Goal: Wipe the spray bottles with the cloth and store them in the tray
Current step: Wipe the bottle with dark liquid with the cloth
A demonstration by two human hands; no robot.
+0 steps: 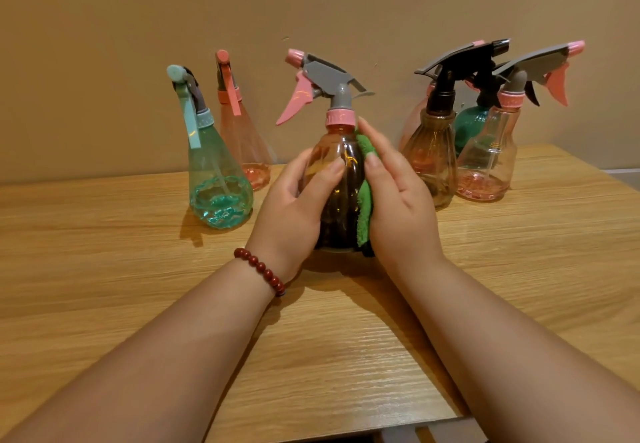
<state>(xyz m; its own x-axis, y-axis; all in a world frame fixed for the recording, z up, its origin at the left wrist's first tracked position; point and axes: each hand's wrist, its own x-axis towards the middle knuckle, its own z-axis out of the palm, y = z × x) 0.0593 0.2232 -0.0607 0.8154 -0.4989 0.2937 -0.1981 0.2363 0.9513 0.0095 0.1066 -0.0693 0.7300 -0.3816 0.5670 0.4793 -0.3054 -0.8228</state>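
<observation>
the left grip point(294, 207) wraps the pink-capped spray bottle point(346, 207), upright at the surface point(138, 269) centre; the right grip point(398, 200) clasps a green cloth point(367, 196) against its 3 o'clock side. a teal bottle point(216, 182) stands at 10 o'clock, other bottles point(429, 165) at 2 o'clock.

We see a light-oak wood-grain laminate table point(104, 269) filling the lower frame, its back edge against a plain matte beige wall point(104, 9). The wall has a few small dark specks, upper centre. A bracelet of round dark-red beads point(261, 269) shows left of centre, above the tabletop. A white frame part point(426, 434) shows below the table's near edge; we can't tell what it is.
</observation>
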